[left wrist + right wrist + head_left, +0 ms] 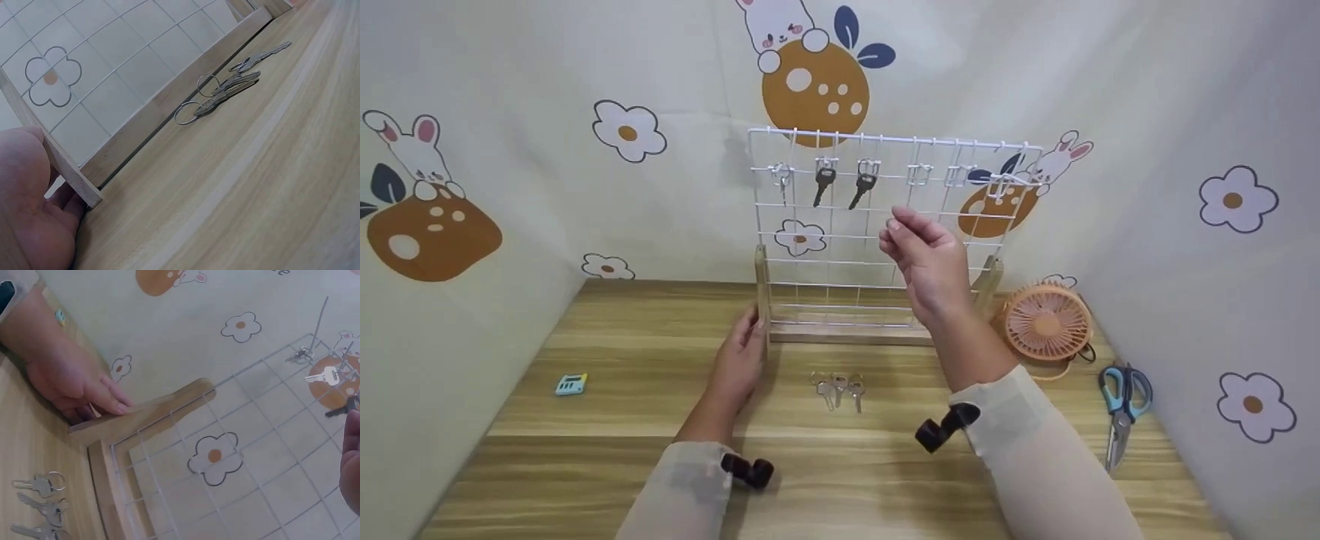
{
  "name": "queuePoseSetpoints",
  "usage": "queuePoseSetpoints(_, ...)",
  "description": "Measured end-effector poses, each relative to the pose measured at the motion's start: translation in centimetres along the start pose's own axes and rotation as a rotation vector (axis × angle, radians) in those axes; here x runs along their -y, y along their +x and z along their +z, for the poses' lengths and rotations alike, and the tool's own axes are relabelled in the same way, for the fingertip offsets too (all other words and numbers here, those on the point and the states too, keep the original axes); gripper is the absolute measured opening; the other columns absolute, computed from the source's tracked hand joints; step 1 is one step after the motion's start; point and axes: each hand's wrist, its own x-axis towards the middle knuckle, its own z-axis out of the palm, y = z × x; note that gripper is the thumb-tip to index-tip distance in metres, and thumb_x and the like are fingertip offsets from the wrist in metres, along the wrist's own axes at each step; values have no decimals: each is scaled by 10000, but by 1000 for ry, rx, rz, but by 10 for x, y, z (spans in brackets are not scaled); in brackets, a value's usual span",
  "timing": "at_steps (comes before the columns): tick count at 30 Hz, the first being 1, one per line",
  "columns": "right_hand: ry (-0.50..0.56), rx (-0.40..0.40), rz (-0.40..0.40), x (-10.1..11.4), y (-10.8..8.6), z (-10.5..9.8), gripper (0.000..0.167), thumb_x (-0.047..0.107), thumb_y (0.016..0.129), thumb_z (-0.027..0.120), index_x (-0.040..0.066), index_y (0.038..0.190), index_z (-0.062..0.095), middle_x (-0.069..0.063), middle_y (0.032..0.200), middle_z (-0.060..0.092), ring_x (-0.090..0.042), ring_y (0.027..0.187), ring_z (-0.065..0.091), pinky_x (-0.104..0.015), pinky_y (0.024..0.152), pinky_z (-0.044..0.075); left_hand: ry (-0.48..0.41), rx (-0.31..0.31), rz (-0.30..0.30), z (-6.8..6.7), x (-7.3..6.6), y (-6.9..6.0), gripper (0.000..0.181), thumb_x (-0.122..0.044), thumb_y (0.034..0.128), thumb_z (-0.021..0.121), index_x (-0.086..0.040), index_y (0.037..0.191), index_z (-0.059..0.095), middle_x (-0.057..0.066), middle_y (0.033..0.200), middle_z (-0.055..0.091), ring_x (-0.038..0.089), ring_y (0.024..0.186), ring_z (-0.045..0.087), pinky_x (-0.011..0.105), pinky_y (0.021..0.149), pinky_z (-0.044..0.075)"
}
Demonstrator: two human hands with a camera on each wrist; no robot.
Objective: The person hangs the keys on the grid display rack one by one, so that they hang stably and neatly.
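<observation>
A white wire grid stands upright in a wooden frame. My left hand grips the foot of its left wooden post; in the left wrist view the fingers go round behind the post. My right hand is raised in front of the upper grid, fingers loosely curled, with nothing visible in them. Just up and left of it, a dark key hangs from a hook, beside another dark key and a silver key. Hooks farther right carry no keys.
Three silver keys with rings lie on the table in front of the frame. An orange fan stands right of the frame, with blue-handled scissors nearer the right edge. A small light-blue item lies at left.
</observation>
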Motion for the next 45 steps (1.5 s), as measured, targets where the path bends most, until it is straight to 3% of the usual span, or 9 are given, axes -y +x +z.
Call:
queuePoseSetpoints(10,-134,38,47,-62,-34,-46,158,-65,987,689,38,1045,794,-72,915,762,-154,834,742,-264,791,662,36,2,-12,0,-1,1,589,-474,1138,474,-315,1689,339,54,1761,342,343,1634,304,555,1349,247)
queuePoseSetpoints(20,-266,120,172,-108,-48,-73,136,-28,958,747,-24,1088,788,-57,922,765,-146,809,720,-250,760,648,10,4,20,0,1,0,583,-436,1150,460,-262,1693,337,85,1745,373,315,1631,320,521,1351,264)
queuePoseSetpoints(26,-349,125,267,-131,-48,-83,299,9,943,780,-118,1209,728,11,911,764,-121,851,720,-251,788,644,18,2,16,0,2,0,590,-445,1148,463,-251,1692,341,95,1746,369,331,1626,324,529,1348,265)
queuePoseSetpoints(30,-404,135,289,-142,-48,-89,319,24,930,799,-103,1215,733,-4,968,775,-122,850,719,-277,794,641,29,2,6,0,2,0,603,-493,1138,462,-285,1690,341,84,1746,371,337,1625,325,546,1345,264)
queuePoseSetpoints(37,-633,274,265,-155,-51,-99,289,28,906,800,-34,1187,766,-153,1129,800,-147,937,739,-238,815,629,46,20,-17,-2,2,-1,619,-534,1130,445,-332,1699,307,61,1765,334,340,1632,304,563,1342,257)
queuePoseSetpoints(45,-839,465,190,-158,-50,-101,285,38,895,812,-6,1175,787,-161,1129,800,-75,896,656,-166,795,553,27,22,10,-1,2,1,622,-465,1152,431,-221,1708,295,110,1764,324,344,1635,302,547,1349,259)
